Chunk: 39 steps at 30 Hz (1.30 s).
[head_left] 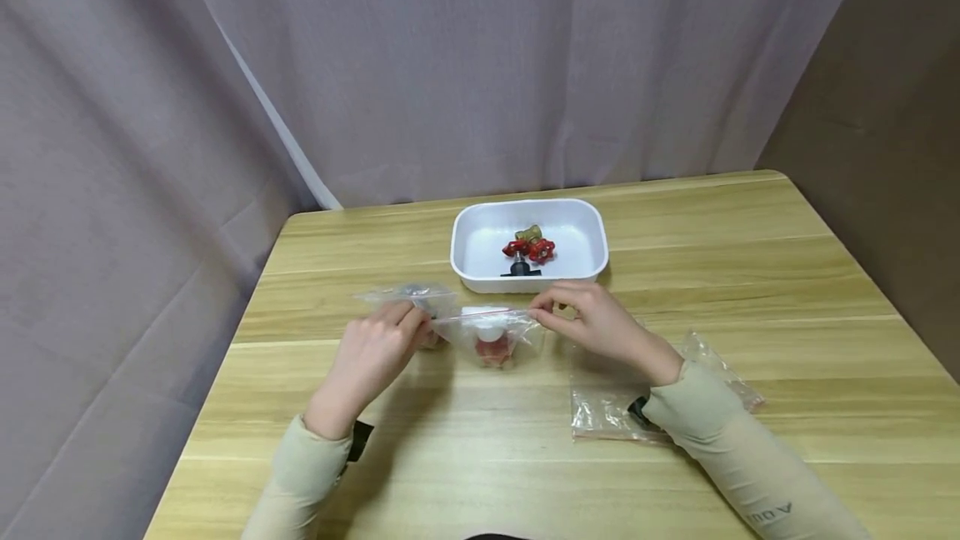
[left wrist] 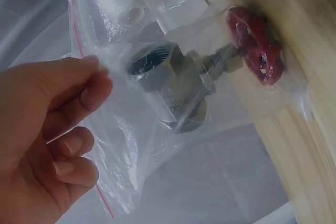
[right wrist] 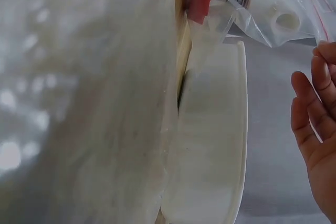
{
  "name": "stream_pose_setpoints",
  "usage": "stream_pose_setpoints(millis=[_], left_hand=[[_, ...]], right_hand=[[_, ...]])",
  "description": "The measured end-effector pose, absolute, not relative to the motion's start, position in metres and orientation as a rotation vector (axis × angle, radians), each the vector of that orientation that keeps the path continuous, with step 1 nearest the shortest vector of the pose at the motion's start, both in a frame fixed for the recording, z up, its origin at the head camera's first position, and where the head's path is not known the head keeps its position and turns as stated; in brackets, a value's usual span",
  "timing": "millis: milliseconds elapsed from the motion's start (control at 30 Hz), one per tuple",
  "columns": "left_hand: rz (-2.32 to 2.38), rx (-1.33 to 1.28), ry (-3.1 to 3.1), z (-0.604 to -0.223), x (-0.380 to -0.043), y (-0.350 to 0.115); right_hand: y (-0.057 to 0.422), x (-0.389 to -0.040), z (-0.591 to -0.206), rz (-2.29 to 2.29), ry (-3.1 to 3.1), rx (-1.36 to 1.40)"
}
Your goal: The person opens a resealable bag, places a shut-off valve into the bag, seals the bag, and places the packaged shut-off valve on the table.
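Observation:
A clear zip bag (head_left: pixel 525 332) with a red seal line holds a white valve (head_left: pixel 492 327), its red handwheel (head_left: pixel 493 350) downward near the tabletop. My left hand (head_left: pixel 382 348) pinches the left end of its seal edge. At the other end, my right hand (head_left: pixel 592 319) pinches it between thumb and forefinger. Just beyond the left hand is a second clear bag (head_left: pixel 431 296) around a metal valve (left wrist: pixel 181 85) with a red handwheel (left wrist: pixel 254 45). Whether the left fingers also touch this second bag cannot be told.
A white tray (head_left: pixel 468 277) at the back holds red-handled valves (head_left: pixel 542 252), one with a black body (head_left: pixel 521 267), and a brass fitting (head_left: pixel 528 233). More clear bags (head_left: pixel 607 407) lie beneath the right forearm, a black item (head_left: pixel 639 412) beside it. Curtains surround the wooden table (head_left: pixel 487 457).

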State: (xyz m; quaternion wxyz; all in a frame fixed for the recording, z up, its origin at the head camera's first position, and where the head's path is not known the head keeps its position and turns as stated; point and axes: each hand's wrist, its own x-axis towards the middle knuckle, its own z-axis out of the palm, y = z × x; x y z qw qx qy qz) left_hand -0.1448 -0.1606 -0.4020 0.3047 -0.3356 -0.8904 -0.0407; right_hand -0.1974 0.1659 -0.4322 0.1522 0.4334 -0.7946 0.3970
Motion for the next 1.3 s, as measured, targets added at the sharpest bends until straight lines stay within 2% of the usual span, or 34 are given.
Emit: stream_pose_setpoints(millis=[500,1000,1300], left_hand=[[-0.264,-0.868,-2.334,-0.393,-0.143,-0.153],[-0.346,-1.278,-2.208,-0.389,-0.160,-0.059],[-0.255,-1.540,-2.203,-0.407,-0.148,-0.029]], right_hand=[[0.179,-0.196,-0.424,1.245,-2.310,1.157],[0.243,-0.184,-0.408,1.091,-2.465,0.841],[0.260,-0.163,-0.423,0.835,-2.691,0.983]])
